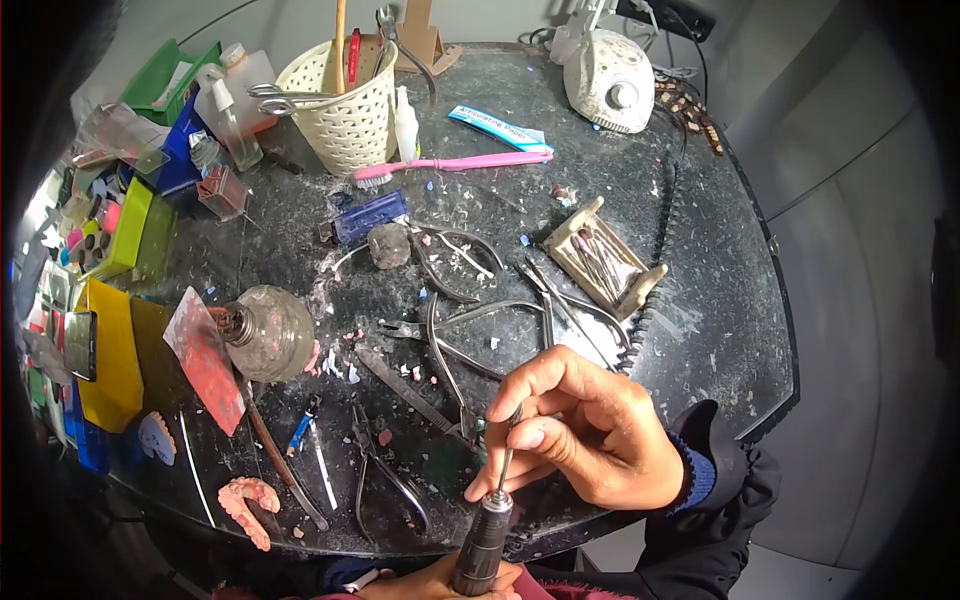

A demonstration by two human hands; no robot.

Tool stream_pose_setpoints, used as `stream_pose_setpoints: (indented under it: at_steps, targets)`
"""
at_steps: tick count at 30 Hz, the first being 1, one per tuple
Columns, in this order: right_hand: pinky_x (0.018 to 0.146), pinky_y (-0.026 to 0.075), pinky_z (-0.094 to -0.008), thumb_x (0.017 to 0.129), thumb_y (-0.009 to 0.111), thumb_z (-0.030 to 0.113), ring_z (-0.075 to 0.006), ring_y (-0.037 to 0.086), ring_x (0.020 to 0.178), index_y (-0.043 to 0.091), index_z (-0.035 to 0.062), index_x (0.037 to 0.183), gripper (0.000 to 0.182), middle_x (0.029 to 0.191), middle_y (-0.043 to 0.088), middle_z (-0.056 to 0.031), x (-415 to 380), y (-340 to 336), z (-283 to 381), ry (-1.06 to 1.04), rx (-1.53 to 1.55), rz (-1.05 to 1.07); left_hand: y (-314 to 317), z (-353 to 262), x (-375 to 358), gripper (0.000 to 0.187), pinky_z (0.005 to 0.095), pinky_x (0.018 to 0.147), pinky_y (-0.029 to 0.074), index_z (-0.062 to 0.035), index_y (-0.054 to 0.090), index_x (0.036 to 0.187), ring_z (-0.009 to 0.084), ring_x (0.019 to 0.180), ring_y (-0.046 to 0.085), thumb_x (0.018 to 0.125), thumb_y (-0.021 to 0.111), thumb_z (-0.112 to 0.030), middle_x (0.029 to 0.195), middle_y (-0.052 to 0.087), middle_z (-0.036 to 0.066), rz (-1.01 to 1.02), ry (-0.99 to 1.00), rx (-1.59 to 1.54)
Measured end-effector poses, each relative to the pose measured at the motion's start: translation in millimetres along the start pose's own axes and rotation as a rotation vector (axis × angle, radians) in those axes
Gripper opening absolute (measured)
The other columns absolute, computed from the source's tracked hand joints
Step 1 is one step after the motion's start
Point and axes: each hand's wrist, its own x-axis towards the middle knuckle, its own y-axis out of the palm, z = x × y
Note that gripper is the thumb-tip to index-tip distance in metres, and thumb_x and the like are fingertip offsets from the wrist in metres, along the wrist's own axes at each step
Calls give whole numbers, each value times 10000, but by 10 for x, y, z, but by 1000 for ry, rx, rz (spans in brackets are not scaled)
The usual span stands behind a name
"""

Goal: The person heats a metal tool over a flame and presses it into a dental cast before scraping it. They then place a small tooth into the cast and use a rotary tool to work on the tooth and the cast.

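At the bottom edge my left hand [425,582] is wrapped round a dark rotary handpiece [483,550], which points up and away from me. Only part of that hand shows. My right hand [600,430], coming from the right in a dark sleeve, pinches a thin metal bur [508,455] between thumb and forefinger. The bur's lower end meets the handpiece's tip. Just beyond my right hand lie several metal pliers [470,320]. Left of the handpiece is another pair of pliers [375,475]. A pink dental arch piece [237,500] sits near the front edge.
A glass spirit burner [272,335] stands left beside a pink wax sheet [205,365]. A white basket [350,125] holds tools at the back, near a pink toothbrush [460,162]. A bur holder [600,260] and a white control unit [610,85] with coiled cord are right.
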Motion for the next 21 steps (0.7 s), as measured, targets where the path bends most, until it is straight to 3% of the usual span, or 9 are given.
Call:
stream_pose_setpoints:
  at_steps: [5,9,12,14,15,16,18,19,21]
  targets:
    - [681,528,-252,940,477,67,-126,629,806,502,-24,1044,141,827,606,-71,-10,-16,-32,-12,-19,4,25,-50,-8,299,221,500,241,-119,414,616,57,529,333,874,563,-145,579,379,-51,-31,-6,36]
    - [669,492,-252,889,555,33,-115,618,773,589,-31,950,95,848,632,-55,12,-94,-21,-79,-338,181,15,14,-11,300,225,477,240,-115,413,609,59,492,331,865,568,-126,550,374,-46,-42,55,46]
    - [831,473,-304,915,516,45,-187,607,928,572,-34,1038,156,994,614,-116,-42,-36,-32,-74,-95,217,16,144,5,292,226,458,237,-109,416,608,62,458,330,860,563,-110,525,373,-44,-55,169,21]
    - [892,449,-339,923,531,154,-265,584,1006,322,-12,1299,462,1002,584,-162,-140,244,-53,13,105,199,8,171,8,298,226,455,227,-108,413,600,61,454,325,857,565,-110,512,367,-48,-45,222,-36]
    - [831,466,-330,919,541,210,-257,596,933,310,-14,1288,490,953,573,-159,-217,424,-118,-5,96,134,-26,186,22,176,236,481,297,-87,494,700,78,521,412,855,570,-120,584,443,-22,-29,350,55]
    - [771,484,-321,914,551,265,-249,607,861,298,-17,1276,524,904,561,-155,-300,590,-205,-17,85,78,61,216,152,626,288,971,344,-84,226,1379,160,1189,361,858,568,-143,1278,323,137,-248,850,251]
    - [505,454,-311,851,605,183,-198,563,519,492,-4,871,219,617,558,-109,-388,920,-409,-46,320,-167,-30,345,122,237,276,620,356,-8,491,933,103,730,446,841,627,-178,780,483,54,-126,720,257]
    - [366,374,-272,857,577,119,-118,412,399,401,68,695,245,490,422,-14,-417,1057,-336,-55,75,-270,-84,409,123,219,270,507,360,16,580,791,85,584,477,835,646,-187,619,538,26,-76,685,282]
    - [376,315,-282,842,624,140,-139,410,392,445,74,715,229,506,444,-29,-464,1060,-368,-171,156,-47,-129,526,249,195,258,527,367,11,583,826,84,623,493,837,639,-175,655,548,22,-11,727,418]
